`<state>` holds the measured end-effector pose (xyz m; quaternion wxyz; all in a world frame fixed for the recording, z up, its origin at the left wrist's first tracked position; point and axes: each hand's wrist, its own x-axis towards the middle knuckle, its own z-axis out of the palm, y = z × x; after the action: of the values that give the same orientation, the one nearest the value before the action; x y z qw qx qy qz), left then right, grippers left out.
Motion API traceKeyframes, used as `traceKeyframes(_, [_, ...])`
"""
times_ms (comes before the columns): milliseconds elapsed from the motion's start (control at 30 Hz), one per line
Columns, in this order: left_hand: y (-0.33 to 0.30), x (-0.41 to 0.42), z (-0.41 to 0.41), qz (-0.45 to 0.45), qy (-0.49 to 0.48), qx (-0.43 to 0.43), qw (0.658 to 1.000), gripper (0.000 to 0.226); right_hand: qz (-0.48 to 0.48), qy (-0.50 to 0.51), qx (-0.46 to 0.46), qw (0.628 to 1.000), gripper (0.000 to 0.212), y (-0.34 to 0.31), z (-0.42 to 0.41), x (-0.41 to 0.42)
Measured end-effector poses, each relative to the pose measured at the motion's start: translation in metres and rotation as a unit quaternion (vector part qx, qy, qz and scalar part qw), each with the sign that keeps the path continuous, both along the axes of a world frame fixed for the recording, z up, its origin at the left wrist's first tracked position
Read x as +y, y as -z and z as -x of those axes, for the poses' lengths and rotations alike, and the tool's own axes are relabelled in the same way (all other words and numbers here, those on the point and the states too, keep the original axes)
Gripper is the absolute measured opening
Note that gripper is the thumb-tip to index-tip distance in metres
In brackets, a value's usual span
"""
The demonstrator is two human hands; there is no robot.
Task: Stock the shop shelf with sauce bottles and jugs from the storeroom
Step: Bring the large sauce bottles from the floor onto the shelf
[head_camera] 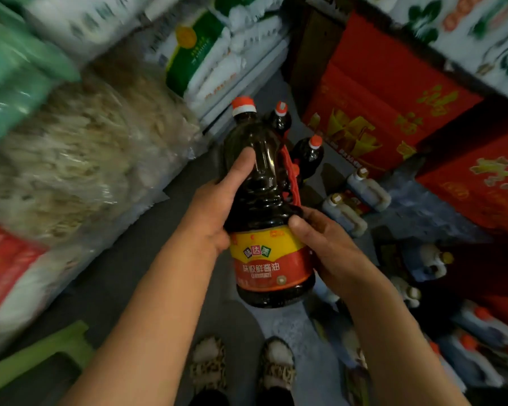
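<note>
A large dark soy sauce bottle (261, 206) with a red cap, red side handle and a yellow-and-red label is held up in front of me, tilted slightly. My left hand (217, 206) grips its left side, thumb lying up the shoulder. My right hand (320, 238) grips its right side at the label's top edge. Two smaller dark bottles (307, 155) with red caps show just behind it. Whether they stand on the floor or hang from the big bottle I cannot tell.
Several white-handled jugs (364, 190) stand along the grey floor at right. Red cartons (379, 112) are stacked behind them. White sacks (217, 63) and a bag of pale noodles (85, 148) pile up on the left. A green stool (38, 361) sits low left.
</note>
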<state>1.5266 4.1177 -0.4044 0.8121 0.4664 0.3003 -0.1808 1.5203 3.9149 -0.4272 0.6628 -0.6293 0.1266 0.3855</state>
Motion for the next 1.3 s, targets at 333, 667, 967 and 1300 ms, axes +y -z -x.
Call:
traceKeyframes(333, [-0.309, 0.062, 0.08, -0.073, -0.108, -0.02, 0.991, 0.076, -0.101, -0.136, -0.071, 0.983, 0.102, -0.284, 0.033, 0.07])
traceKeyframes(667, [-0.538, 0.157, 0.209, -0.238, -0.268, -0.146, 0.922, 0.078, -0.199, -0.312, -0.206, 0.906, 0.096, -0.498, 0.084, 0.204])
traceKeyframes(967, [-0.625, 0.298, 0.368, -0.327, -0.346, -0.182, 0.86, 0.065, -0.293, -0.393, -0.29, 0.822, 0.065, -0.573, 0.207, 0.393])
traceKeyframes(1300, [-0.648, 0.486, 0.488, -0.399, -0.358, -0.183, 0.824, 0.071, -0.294, -0.4, -0.357, 0.791, 0.066, -0.6, 0.322, 0.597])
